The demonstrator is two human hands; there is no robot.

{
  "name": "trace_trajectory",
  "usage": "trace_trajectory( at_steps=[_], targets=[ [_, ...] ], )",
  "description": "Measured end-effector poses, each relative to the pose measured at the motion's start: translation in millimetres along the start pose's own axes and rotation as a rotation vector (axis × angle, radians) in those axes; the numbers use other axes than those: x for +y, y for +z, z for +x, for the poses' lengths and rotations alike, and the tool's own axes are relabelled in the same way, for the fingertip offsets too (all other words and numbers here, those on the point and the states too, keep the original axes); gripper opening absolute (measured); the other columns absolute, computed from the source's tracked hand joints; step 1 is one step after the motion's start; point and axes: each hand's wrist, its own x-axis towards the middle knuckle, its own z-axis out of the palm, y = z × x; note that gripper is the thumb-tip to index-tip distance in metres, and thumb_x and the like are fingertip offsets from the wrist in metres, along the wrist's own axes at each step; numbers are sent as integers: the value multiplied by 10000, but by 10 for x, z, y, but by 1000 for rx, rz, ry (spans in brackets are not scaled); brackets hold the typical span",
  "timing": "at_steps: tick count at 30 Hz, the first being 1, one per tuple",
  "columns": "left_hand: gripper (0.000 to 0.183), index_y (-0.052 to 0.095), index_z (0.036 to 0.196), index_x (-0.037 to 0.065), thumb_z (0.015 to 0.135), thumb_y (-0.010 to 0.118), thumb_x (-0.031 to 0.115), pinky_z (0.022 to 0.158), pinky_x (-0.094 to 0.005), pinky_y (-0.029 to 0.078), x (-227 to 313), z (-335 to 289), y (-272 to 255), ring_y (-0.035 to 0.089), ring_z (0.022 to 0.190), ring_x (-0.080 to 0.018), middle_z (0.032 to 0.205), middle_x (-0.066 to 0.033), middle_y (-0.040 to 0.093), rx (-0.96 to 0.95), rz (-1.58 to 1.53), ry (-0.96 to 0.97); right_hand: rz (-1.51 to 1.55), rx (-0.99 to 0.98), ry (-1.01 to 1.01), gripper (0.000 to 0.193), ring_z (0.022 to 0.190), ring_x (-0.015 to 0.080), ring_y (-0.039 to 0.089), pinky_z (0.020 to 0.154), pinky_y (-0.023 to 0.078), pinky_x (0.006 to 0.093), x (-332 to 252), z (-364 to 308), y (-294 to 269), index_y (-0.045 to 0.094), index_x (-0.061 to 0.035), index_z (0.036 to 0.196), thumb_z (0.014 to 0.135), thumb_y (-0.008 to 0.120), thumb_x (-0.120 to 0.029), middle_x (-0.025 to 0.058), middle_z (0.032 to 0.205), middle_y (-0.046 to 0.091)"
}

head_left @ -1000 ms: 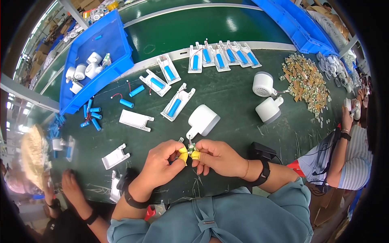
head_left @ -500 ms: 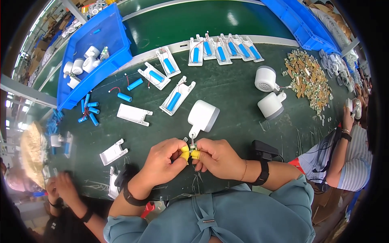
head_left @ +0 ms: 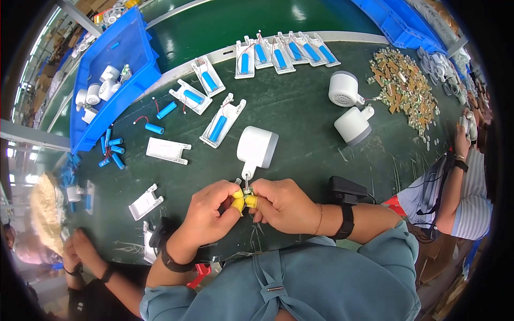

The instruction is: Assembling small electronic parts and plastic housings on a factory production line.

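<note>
Green circuit board [head_left: 248, 191] (mostly hidden), pinched by left hand [head_left: 212, 212] and right hand [head_left: 284, 206]

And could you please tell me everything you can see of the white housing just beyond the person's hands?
The white housing is a smooth, rounded, drum-like body, plastic by its look, with a grey band around its right end. It lies on its side on the dark green worktop. A short neck points toward the person; thin wiring runs from its tip to a small circuit board between the hands' fingertips. Neither hand seems to touch the body. Its end face is hidden.
</note>
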Motion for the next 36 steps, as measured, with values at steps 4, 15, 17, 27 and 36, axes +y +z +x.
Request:
trace_trajectory(
  at_steps=[4,15,17,27,36],
  targets=[
    [209,600,918,-3,721,576,-68,590,-247,432,23,-8,-7,537,652,-131,797,-57,592,3,-118,-107,-52,11,-57,92,670,156,699,582,557,264,-6,-3,16,519,8,958,939,431,28,96,785,659],
    [202,606,950,-6,757,583,-60,608,-251,451,-17,8,-18,549,673,-121,816,-57,602,12,-58,-112,137,52,11,56,654,196,697,560,556,305,1,31,53,488,25,915,927,437,7,132,775,666],
    [211,605,958,-8,755,585,-61,611,-253,454,-34,45,-47,552,674,-121,817,-59,603,13,-110,-82,216,41,53,66,662,178,697,564,559,292,2,61,21,496,25,926,936,435,2,123,791,670],
    [210,600,975,3,766,577,-4,608,-263,461,-75,13,-103,566,660,-141,801,-57,598,-55,-241,-203,-21,61,-47,121,719,144,692,626,571,255,59,-13,115,545,21,1062,980,462,-12,84,856,664],
    [207,601,974,5,769,574,-4,597,-281,467,-81,18,-77,574,642,-166,788,-78,590,-70,-199,-143,-97,85,-48,124,702,136,689,599,560,238,67,-4,144,550,19,1057,964,468,16,79,849,662]
  ],
)
